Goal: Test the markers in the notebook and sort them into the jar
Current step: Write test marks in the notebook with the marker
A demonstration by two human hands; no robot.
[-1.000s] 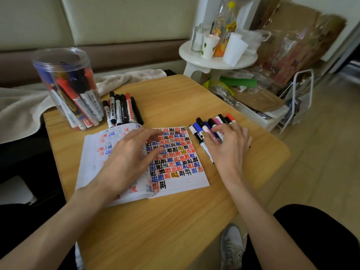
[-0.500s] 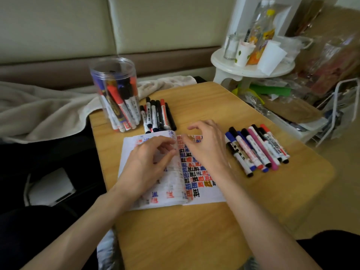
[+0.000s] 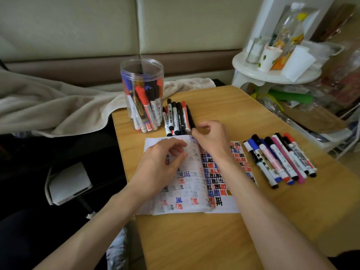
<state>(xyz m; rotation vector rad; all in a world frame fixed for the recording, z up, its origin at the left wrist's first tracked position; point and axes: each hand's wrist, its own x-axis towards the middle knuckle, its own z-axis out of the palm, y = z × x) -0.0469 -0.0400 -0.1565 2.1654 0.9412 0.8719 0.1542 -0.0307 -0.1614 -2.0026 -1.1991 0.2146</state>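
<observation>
Fingertips of the right hand pinch the lower end of a black marker lying beside the jar, upper centre. The left hand, fingers loosely bent, rests on the notebook mid-frame. This looks like picking a marker to test; next comes lifting, uncapping and scribbling.

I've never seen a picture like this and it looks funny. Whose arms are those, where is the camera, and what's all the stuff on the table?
No machine here: these are a person's arms, and the camera sits on their head, looking down. On the wooden table lies an open notebook full of colourful test scribbles. Behind it stands a clear jar holding markers, with a bunch of markers beside it. Another row of markers lies to the right. The left hand rests on the notebook's left page. The right hand seems to pinch the near end of a black marker from the bunch.
</observation>
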